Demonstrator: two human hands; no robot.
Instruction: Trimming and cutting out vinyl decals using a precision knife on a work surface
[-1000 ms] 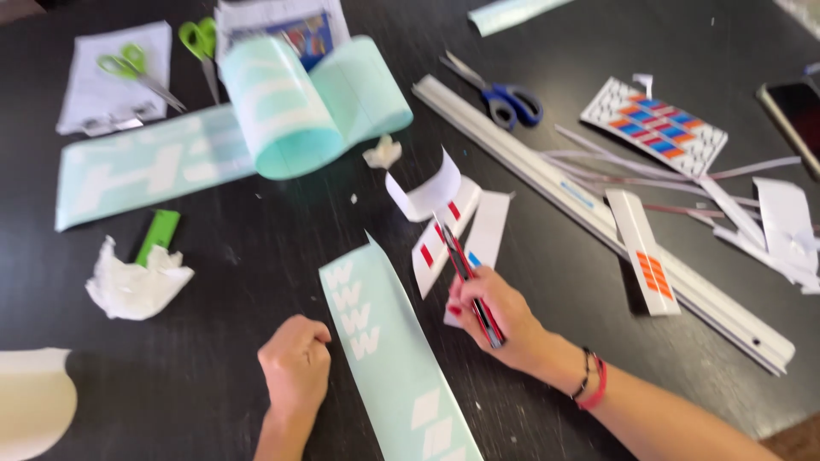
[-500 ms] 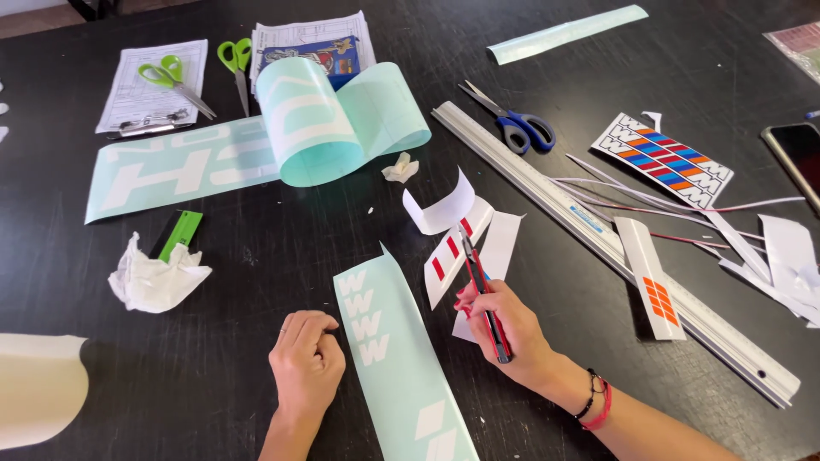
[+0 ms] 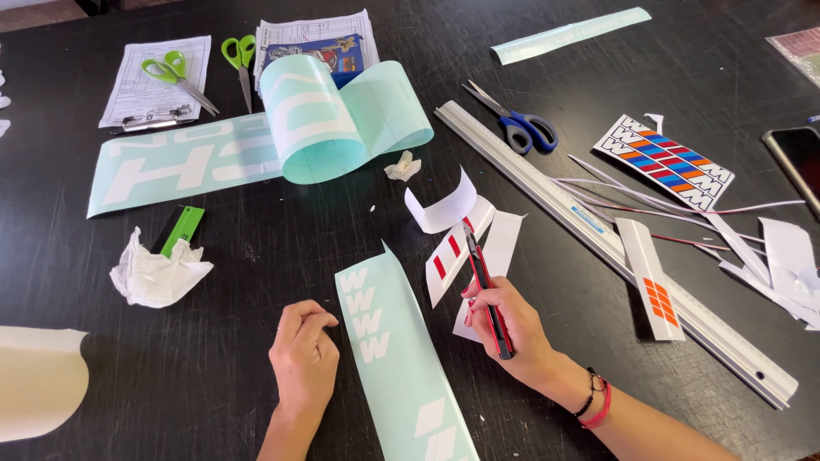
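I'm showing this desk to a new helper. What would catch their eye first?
Probably the big curled mint-green vinyl sheet at top centre, looping up off the black table. Next, the right hand near the bottom, holding a red-and-black craft knife over a white sticker strip with red bars. The left hand rests beside a mint strip with white shapes.

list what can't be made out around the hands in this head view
- Cutter tip: too small to tell whether it touches the white strip.
- Right hand covers the cutter's lower body.
- Left hand: curled fingers hide the palm.
- Mint strip: cut off by the bottom edge.
- Phone: cut off at the right edge.
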